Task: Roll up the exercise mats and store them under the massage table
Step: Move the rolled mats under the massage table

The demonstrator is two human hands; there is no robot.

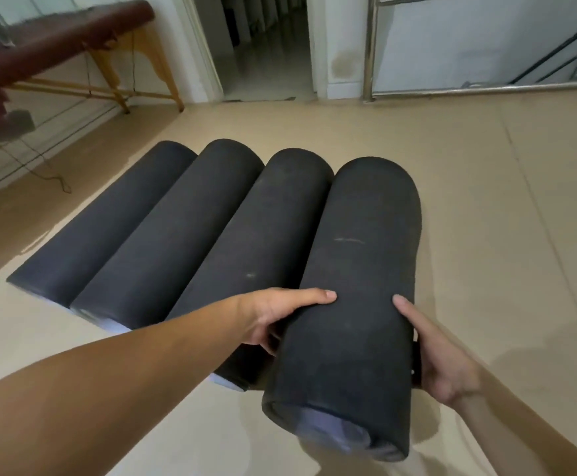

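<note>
- The rightmost rolled mat (359, 269), a thick black roll with a pale lilac inner layer showing at its near end, lies on the tiled floor (486, 201) right in front of the person. Its long axis points almost straight away from them.
- The left hand (273, 317) clamps the roll's left flank near the close end, with the thumb laid over the top and the fingers tucked into the crease against the neighbouring roll.
- The right hand (441, 359) grips the opposite flank a little nearer the person, thumb on top and fingers curled under the side. The roll is held between both hands.
- Whether the near end is already off the floor cannot be told for sure, though it looks slightly raised.
- The three other rolled mats (208, 228) lie parallel on its left, each touching the next and angled a little to the right.
- The massage table (57, 39), with maroon padding and wooden legs, stands well apart at the far left, beyond those rolls. The carry will likely swing left, with the left hand on the side nearer the table.
- An open doorway (266, 46) and a metal rail (369, 46) stand at the far wall.
</note>
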